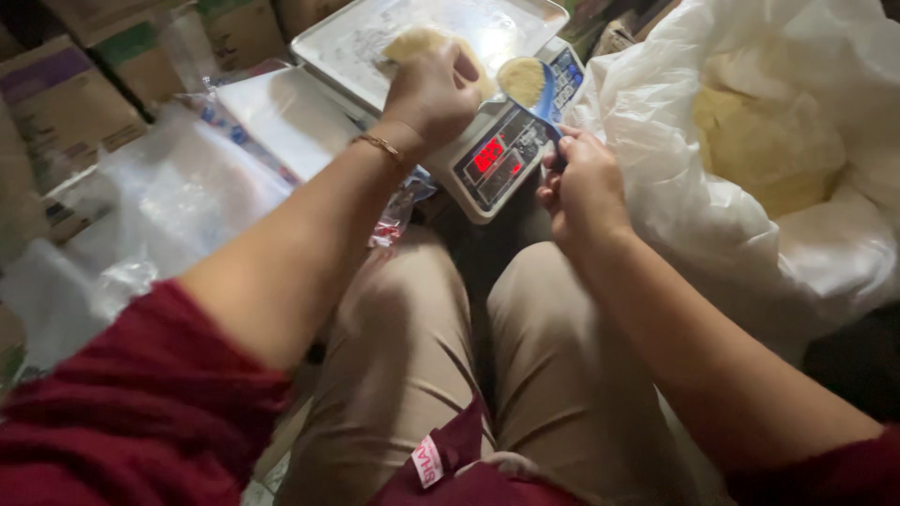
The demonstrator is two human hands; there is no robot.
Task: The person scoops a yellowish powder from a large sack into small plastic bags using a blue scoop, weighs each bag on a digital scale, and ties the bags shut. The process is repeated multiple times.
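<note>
A digital scale with a red lit display stands in front of my knees, and a metal tray lies on top of it. On the tray sits a small bag of pale yellow powder, which my left hand grips from above. My right hand holds a blue scoop heaped with the same powder, hovering over the tray's right edge. A gold bracelet circles my left wrist.
A big white plastic sack full of yellow powder is open at the right. Clear plastic bags and a flat stack of them lie at the left, with cardboard boxes behind. My legs in beige trousers fill the middle.
</note>
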